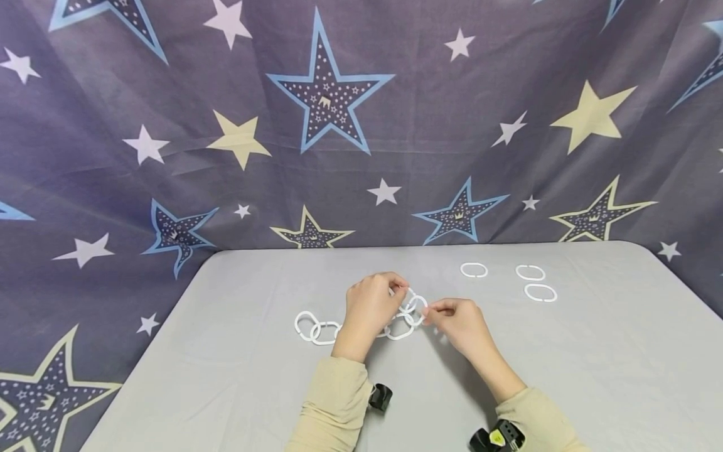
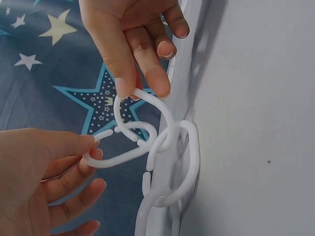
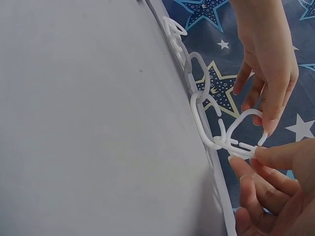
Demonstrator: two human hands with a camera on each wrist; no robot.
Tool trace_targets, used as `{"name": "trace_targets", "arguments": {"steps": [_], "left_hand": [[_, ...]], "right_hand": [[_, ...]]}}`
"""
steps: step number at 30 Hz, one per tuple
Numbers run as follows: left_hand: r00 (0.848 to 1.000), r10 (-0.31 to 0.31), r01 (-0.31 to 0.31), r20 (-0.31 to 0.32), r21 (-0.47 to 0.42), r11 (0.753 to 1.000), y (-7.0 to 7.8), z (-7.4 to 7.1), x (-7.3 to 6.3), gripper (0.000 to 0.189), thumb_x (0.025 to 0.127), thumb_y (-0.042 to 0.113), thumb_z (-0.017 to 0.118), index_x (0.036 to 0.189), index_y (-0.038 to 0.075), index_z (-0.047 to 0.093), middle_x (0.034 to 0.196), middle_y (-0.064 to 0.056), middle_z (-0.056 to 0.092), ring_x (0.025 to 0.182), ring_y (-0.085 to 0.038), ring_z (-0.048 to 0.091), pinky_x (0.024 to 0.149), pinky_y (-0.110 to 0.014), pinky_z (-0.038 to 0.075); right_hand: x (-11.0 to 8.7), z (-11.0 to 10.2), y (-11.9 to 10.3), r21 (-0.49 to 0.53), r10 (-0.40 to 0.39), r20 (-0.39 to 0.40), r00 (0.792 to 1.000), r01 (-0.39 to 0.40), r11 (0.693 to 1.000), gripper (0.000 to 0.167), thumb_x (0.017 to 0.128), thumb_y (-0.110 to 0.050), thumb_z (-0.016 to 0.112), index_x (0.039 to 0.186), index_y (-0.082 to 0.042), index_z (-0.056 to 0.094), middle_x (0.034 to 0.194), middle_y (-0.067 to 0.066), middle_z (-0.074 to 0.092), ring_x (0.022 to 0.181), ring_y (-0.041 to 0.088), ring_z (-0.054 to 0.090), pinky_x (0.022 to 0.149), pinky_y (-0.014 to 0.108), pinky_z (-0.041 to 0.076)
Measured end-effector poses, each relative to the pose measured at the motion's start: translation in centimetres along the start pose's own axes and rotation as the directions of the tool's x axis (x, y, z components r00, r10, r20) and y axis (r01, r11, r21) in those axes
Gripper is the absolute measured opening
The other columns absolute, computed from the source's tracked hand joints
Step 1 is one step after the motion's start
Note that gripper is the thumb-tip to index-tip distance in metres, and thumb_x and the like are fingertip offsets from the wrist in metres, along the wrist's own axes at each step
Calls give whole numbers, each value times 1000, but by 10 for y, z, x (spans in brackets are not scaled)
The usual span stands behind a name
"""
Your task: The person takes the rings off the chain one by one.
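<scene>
In the head view my left hand and right hand meet over a chain of white plastic links. Thumb and fingers of the left hand pinch one oval link, which has a narrow gap in its side. My right hand pinches the neighbouring link by its end. These two links loop through each other. From the right-hand link hangs another chain link, joined to more below it. The left hand and wrist hide the chain's middle in the head view.
Three loose white links lie at the back right of the grey table: one link apart, and a pair close together, a farther link and a nearer link. Behind the table hangs a star-patterned cloth.
</scene>
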State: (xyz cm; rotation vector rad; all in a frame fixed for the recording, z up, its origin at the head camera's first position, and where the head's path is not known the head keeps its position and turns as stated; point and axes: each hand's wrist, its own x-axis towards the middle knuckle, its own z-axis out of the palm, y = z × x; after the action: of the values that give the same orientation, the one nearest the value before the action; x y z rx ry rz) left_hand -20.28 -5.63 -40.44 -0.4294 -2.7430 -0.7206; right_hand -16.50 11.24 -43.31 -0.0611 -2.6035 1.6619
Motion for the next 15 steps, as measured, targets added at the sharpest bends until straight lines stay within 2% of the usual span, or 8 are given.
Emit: {"name": "trace_targets", "arguments": {"steps": [10, 15], "left_hand": [[1000, -18, 18, 6, 21, 1000, 0, -1, -1, 7, 86, 26, 77, 93, 23, 77, 80, 13, 69, 76, -13, 65, 66, -34, 48], [999, -28, 29, -22, 51, 998, -1, -3, -1, 6, 85, 27, 77, 91, 24, 78, 80, 13, 70, 74, -13, 66, 65, -34, 48]], "right_hand": [[0, 0, 2, 4, -1, -6, 1000, 1, 1000, 16, 90, -11, 70, 95, 3, 74, 74, 8, 72, 53, 17, 58, 45, 24, 42], [0, 1, 2, 8, -6, -5, 1000, 6, 1000, 15, 90, -10, 70, 96, 3, 74, 74, 8, 72, 54, 17, 58, 46, 24, 43]]}}
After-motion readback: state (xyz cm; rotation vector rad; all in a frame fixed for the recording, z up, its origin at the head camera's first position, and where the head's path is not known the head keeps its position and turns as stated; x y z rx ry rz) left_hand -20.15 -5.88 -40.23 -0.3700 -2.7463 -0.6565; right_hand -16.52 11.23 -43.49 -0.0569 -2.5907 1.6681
